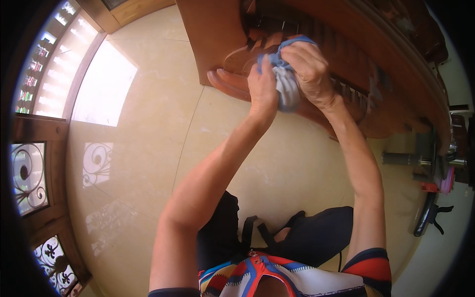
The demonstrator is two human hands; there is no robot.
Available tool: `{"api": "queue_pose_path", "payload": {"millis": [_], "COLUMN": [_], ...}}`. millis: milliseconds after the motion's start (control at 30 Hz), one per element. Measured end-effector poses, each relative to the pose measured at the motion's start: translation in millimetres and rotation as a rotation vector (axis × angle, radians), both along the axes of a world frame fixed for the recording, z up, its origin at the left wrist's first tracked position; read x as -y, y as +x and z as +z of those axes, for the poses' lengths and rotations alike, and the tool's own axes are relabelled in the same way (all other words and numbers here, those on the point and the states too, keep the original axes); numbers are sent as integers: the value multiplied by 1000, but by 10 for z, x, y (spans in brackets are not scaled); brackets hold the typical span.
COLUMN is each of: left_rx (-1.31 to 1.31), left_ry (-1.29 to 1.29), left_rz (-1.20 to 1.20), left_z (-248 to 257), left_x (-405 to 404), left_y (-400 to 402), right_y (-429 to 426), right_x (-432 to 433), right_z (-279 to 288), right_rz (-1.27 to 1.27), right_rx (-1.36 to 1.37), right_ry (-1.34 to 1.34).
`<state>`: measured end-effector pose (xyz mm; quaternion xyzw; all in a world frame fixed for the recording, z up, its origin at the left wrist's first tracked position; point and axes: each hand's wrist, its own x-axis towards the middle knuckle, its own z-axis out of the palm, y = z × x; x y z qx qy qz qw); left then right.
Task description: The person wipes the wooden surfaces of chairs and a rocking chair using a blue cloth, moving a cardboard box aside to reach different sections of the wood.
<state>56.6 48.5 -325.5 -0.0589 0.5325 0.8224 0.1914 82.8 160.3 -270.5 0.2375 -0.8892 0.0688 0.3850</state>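
Both my hands are gripping a blue and pale grey cloth, bunched up between them and blurred by motion. My left hand holds its left side, thumb pointing up. On the other side, my right hand is closed over the cloth's upper part, and a blue fold shows above the knuckles. Behind and below the hands is a brown wooden piece of furniture with a carved, slatted lower part. Whether the cloth touches the wood cannot be made out.
Pale floor tiles spread below me, with bright window reflections. A wooden door frame with scrolled ironwork runs along the left. At the right stand a black-handled metal object and a pink item by the wall.
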Motion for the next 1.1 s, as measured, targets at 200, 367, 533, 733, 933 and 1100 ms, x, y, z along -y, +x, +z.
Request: {"api": "queue_pose_path", "payload": {"millis": [200,367,533,733,933,1100], "left_rx": [377,453,545,511,385,446], "left_ry": [310,371,363,420,625,586], "left_rz": [-24,4,14,-127,-248,-151], "left_z": [-176,-435,-480,-574,-169,-407], "left_x": [-27,-170,-224,-173,-74,-140], "left_y": [-24,-42,-45,-49,-5,-50], "right_y": [-189,-512,-422,-333,-411,-371], "right_x": [103,151,147,132,-10,146], "right_z": [198,67,-124,-23,112,6], "right_rz": [-2,-344,-313,-49,-217,-243], "right_rx": [-32,317,123,84,186,178], "right_ry": [-14,345,355,248,276,390]}}
